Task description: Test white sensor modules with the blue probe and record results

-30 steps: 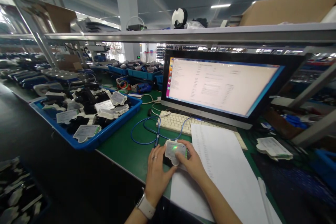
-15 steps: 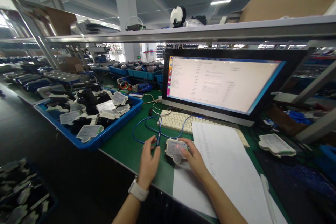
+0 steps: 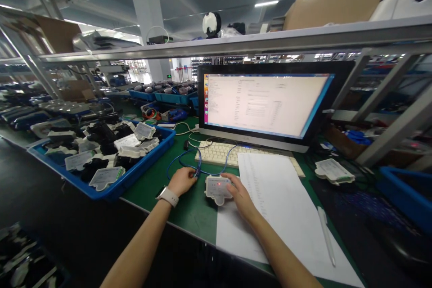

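Observation:
A small white device (image 3: 216,188) with a red light lit on its top sits on the green bench mat (image 3: 162,186). My right hand (image 3: 238,194) rests against its right side, fingers curled on its edge. My left hand (image 3: 182,180), a watch on its wrist, is closed on the blue cable (image 3: 196,168) at the plug just left of the device. The cable loops back toward a white keyboard (image 3: 219,153).
A monitor (image 3: 266,103) stands behind the keyboard. White printed sheets (image 3: 280,207) with a pen (image 3: 326,236) lie at the right. A blue tray (image 3: 111,189) of similar devices is at the left; another white device (image 3: 334,171) lies at the right. A shelf (image 3: 236,45) runs overhead.
The device's light went from green to red. My left hand left the device and moved left and forward onto the blue cable. The view shifted right.

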`<action>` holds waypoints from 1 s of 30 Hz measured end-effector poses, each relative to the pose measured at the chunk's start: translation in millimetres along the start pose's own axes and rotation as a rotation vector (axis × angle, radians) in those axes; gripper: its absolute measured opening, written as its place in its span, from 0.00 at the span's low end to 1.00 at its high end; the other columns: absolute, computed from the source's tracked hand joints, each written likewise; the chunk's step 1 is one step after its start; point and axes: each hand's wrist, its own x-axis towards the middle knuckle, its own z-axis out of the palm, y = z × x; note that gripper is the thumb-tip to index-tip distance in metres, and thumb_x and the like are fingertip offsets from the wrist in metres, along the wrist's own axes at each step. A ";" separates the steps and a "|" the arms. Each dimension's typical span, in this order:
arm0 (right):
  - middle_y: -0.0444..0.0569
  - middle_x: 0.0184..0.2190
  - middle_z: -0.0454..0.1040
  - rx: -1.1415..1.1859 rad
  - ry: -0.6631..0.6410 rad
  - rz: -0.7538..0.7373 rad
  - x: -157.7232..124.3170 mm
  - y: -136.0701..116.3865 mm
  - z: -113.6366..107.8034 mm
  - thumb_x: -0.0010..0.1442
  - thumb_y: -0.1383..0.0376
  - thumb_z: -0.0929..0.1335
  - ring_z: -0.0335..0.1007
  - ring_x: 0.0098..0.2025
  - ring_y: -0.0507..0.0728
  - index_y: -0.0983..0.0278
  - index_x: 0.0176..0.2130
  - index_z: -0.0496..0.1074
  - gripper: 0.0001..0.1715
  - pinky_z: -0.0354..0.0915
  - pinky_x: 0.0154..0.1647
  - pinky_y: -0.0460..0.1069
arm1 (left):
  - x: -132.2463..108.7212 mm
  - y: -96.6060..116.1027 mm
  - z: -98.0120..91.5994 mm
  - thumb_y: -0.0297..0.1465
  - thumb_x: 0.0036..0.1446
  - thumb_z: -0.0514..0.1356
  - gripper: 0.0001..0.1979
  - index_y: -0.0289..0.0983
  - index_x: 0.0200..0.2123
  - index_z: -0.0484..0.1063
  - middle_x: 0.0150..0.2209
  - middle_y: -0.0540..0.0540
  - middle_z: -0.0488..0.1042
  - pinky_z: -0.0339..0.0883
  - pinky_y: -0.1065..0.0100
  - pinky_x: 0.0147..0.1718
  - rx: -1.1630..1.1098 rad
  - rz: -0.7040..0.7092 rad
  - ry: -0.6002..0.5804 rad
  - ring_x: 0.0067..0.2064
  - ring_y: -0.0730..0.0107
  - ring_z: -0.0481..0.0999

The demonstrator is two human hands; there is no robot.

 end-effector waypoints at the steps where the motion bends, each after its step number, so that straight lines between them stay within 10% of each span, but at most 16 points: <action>1: 0.50 0.47 0.70 0.007 0.002 0.006 0.2 0.3 0.2 0.59 0.48 0.60 0.62 0.51 0.63 0.60 0.47 0.69 0.25 0.56 0.54 0.57 | -3.0 2.3 -1.7 0.29 0.42 0.62 0.07 0.37 0.29 0.73 0.27 0.47 0.75 0.68 0.67 0.32 -0.032 0.027 0.024 0.30 0.64 0.75; 17: 0.51 0.46 0.71 0.122 0.155 -0.054 -12.3 -18.2 -13.8 0.60 0.46 0.59 0.63 0.52 0.61 0.61 0.44 0.72 0.26 0.59 0.54 0.56 | -46.0 26.4 31.1 0.35 0.54 0.59 0.12 0.36 0.40 0.71 0.38 0.45 0.75 0.67 0.64 0.44 -0.274 0.338 0.159 0.43 0.64 0.74; 30: 0.55 0.49 0.70 -0.133 0.459 0.042 -113.2 -13.6 -152.1 0.61 0.50 0.60 0.63 0.53 0.66 0.62 0.45 0.72 0.24 0.63 0.53 0.61 | -45.1 24.3 40.3 0.38 0.52 0.59 0.13 0.36 0.38 0.72 0.37 0.45 0.76 0.71 0.64 0.41 -0.330 0.351 0.210 0.40 0.64 0.76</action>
